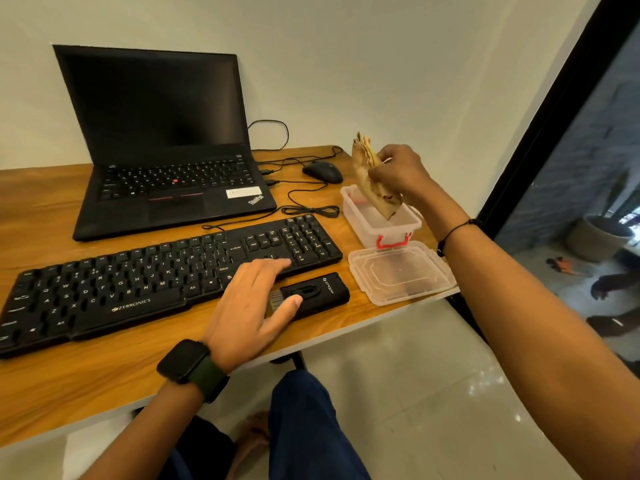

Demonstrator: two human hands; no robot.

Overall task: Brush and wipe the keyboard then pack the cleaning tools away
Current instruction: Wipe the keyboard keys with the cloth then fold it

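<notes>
Head view shows our right hand (398, 174) pinching the folded cloth (372, 181) above the open box (381, 221), its lower corner hanging inside the rim. We judge the packing step under way. The brush (313, 294) lies on the bench (104, 375) just in front of the keyboard (166, 275), long axis running left to right, bristle end toward our left hand (252, 303). That hand is nearer, fingers straight and spread, thumb touching the brush. The lid (401, 275) lies beside the box.
</notes>
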